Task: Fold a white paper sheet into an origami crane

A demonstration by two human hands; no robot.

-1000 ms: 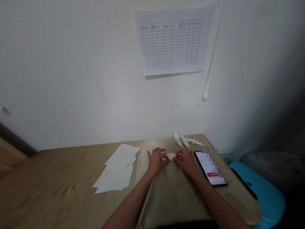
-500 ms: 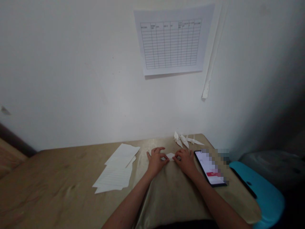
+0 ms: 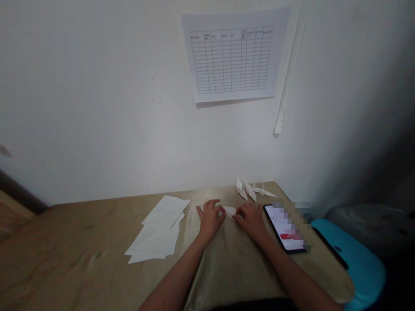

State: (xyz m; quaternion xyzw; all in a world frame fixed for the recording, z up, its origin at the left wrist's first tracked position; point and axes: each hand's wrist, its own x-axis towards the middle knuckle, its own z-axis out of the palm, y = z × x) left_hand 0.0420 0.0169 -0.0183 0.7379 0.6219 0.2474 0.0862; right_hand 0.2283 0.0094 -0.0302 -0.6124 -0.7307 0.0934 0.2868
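Between my hands, low over the table, is a small folded piece of white paper (image 3: 230,211). My left hand (image 3: 210,218) pinches its left end with thumb and forefinger, the other fingers spread away. At the paper's right end, my right hand (image 3: 251,218) grips with thumb and fingertips pressed together. The finer folds are too small to make out. Just behind my right hand lie several folded white paper cranes (image 3: 249,191), close together near the table's back edge.
Loose white sheets (image 3: 158,231), some lined, overlap left of my hands. A phone (image 3: 285,229) with its screen lit lies to the right on the brown-covered table (image 3: 81,255). A blue seat (image 3: 353,259) stands past the right edge. A printed grid sheet (image 3: 235,56) hangs on the wall.
The folded paper has tilted, its right end now lower and nearer to me. My left hand has shifted slightly left along with the paper; my right hand keeps its pinch.
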